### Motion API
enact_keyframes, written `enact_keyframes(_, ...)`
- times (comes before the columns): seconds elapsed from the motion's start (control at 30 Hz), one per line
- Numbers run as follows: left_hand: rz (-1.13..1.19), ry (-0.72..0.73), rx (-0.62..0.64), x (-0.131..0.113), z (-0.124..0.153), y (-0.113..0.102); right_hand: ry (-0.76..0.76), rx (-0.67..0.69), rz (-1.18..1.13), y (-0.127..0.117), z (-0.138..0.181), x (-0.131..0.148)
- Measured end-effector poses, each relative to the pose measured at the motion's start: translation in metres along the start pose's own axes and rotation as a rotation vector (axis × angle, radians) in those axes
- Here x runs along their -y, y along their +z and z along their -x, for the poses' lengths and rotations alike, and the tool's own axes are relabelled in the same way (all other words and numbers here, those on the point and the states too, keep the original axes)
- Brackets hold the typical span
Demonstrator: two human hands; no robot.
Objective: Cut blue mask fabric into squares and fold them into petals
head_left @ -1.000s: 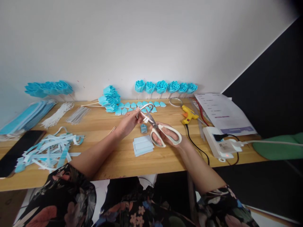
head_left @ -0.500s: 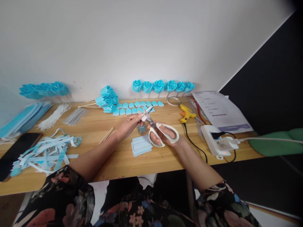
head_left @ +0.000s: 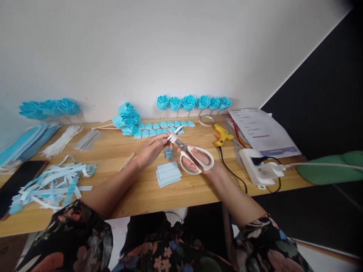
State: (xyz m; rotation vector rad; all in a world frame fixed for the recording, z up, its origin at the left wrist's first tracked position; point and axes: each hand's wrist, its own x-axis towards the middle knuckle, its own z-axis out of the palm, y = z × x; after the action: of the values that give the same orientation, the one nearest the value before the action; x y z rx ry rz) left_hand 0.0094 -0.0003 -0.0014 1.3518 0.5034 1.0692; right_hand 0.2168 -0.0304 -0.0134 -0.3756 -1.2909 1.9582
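My right hand point(head_left: 198, 158) grips a pair of scissors point(head_left: 182, 146) with cream handles, its fingers through the loops. The blades point up and to the left. My left hand point(head_left: 154, 148) pinches a small white folded piece point(head_left: 171, 138) at the blades; its exact shape is partly hidden. Below the hands lies a stack of pale blue cut rectangles point(head_left: 168, 173). A small blue piece point(head_left: 168, 153) rests on the table just above that stack. Behind the blades, two rows of blue petal-shaped pieces point(head_left: 155, 125) are laid out.
Blue flowers on sticks point(head_left: 188, 102) lean against the wall, with a flower bunch point(head_left: 127, 119) left of them. A yellow glue gun point(head_left: 223, 135), tape roll point(head_left: 206, 120) and power strip point(head_left: 256, 168) are right. Fabric strips point(head_left: 53, 185), a phone point(head_left: 21, 185) and face masks point(head_left: 30, 141) lie left.
The scissor handles have come closer together and the blades have closed further at the white piece. My left fingers have shifted slightly. The whole view has moved a little.
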Motion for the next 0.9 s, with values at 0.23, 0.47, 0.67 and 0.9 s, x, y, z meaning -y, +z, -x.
enact_keyframes(0.23,-0.084,-0.022,-0.089,0.006,-0.001,-0.004,0.007,0.009,0.039,0.000,0.003,0.000)
enact_keyframes(0.47,-0.039,-0.079,-0.220,0.008,-0.004,-0.006,0.195,-0.020,0.224,0.010,0.002,0.000)
enact_keyframes(0.67,0.078,-0.046,-0.320,0.006,-0.009,-0.007,-0.037,-0.020,0.143,0.001,0.004,-0.004)
enact_keyframes(0.9,0.165,-0.078,-0.294,0.003,-0.009,-0.010,-0.085,0.033,0.073,-0.001,0.004,-0.002)
